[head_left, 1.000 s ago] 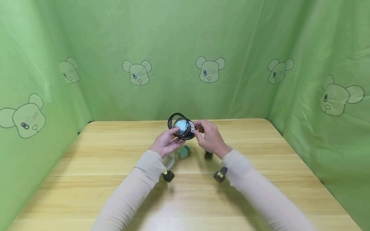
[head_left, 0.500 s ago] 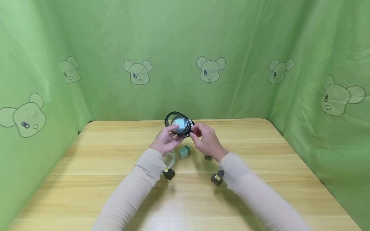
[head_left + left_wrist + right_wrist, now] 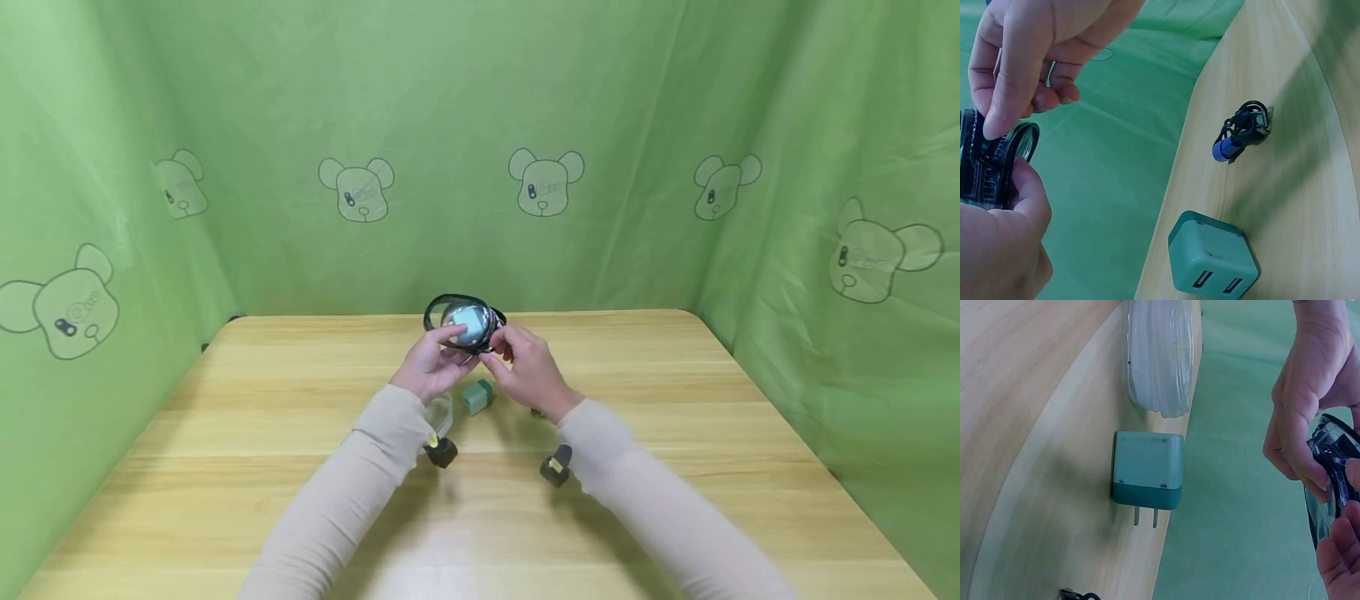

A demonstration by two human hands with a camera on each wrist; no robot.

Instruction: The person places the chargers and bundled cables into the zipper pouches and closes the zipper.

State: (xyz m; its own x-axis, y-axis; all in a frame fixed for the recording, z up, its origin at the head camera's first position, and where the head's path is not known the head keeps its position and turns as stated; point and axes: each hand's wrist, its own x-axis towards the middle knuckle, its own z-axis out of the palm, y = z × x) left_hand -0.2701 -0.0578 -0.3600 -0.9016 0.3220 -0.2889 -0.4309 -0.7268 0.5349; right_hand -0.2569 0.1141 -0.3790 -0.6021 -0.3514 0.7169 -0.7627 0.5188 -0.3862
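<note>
The table [image 3: 495,533] is viewed from the head, forward and down; the green charger [image 3: 1213,256] is shared by both nearer, tilted wrist views (lower right in left, centre in right).

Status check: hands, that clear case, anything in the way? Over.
Left hand gripping black-trimmed clear case; right hand pinching its edge. Case aloft, pale blue item inside. Nothing seen blocking; two-port USB charger on table below.

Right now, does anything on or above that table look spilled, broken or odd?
Nothing looks spilled or broken. The one oddity is the green charger: small dark marks on its face, perhaps scuffs or smudges, though I can't tell. The coiled cable lies bundled on the table; the left hand and right hand grip the clear case.
</note>
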